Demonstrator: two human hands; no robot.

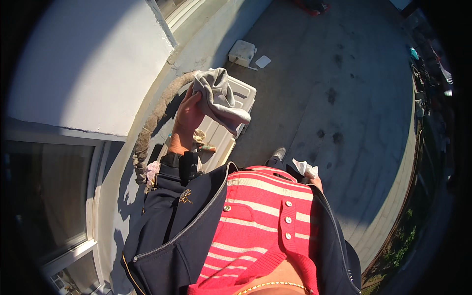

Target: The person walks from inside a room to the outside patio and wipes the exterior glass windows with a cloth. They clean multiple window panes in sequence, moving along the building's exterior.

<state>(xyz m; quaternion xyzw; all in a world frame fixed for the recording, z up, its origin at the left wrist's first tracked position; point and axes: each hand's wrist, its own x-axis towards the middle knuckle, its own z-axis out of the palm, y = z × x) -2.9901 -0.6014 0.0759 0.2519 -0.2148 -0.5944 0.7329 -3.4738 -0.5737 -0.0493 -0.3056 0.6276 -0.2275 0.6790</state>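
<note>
My left hand (188, 110) is raised at the left, gripping a crumpled grey cloth (217, 97). The cloth bunches above the fingers, and a loose fold hangs to the right. Below it stands a white plastic appliance (221, 138), possibly a washing machine, partly hidden by my arm and the cloth. A small brush-like item (208, 148) and a pale bundled cloth or glove (199, 135) lie on it, close to my wrist. Low on my right side, my right hand (315, 181) holds a crumpled white tissue (306, 167). The jacket hides part of that hand.
A wrapped pipe (147, 136) curves along the white wall (92, 66) at the left, near a window (55, 184). Ahead on the concrete floor (313, 92) are a white plastic container (241, 52) and a flat white lid (263, 61). Plants (402, 243) border the right edge.
</note>
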